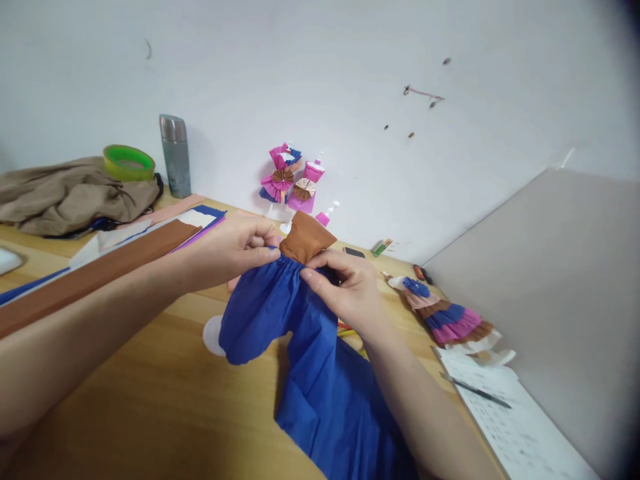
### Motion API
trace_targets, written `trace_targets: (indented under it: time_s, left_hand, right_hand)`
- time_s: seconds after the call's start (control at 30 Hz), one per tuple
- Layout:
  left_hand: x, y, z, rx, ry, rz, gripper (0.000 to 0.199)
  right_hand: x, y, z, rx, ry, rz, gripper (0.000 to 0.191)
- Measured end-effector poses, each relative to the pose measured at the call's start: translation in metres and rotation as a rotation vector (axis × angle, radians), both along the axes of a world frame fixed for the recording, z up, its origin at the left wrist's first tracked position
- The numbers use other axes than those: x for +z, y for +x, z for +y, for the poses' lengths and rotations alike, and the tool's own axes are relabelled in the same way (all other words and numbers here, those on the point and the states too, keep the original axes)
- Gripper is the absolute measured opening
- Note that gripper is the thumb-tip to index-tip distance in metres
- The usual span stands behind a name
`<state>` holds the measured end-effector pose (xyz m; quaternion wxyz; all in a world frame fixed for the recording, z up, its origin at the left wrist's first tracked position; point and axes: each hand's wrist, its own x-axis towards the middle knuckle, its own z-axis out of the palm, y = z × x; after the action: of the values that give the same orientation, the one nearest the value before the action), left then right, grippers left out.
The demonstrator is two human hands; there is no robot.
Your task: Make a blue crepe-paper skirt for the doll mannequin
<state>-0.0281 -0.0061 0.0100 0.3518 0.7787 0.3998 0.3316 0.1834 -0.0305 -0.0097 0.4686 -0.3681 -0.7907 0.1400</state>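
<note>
head view: left hand [250,248] and right hand [347,283] pinch a long gathered blue sheet [320,373], perhaps crepe paper, its lower end cut off.

We can't read the blurred writing on the white paper sheet [525,417]; bottom edge crops our long blue crepe-paper strip [315,373], left edge the flat brown strip [115,270].
</note>
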Motion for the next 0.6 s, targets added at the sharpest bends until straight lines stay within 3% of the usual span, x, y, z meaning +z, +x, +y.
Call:
trace_targets:
  time_s: [0.6]
  left_hand:
    - [0.0020,0.0076,-0.0007,0.014,-0.159,-0.270,0.018]
  right_hand:
    - [-0.0043,-0.0022,0.0066,0.029,-0.080,0.221,0.011]
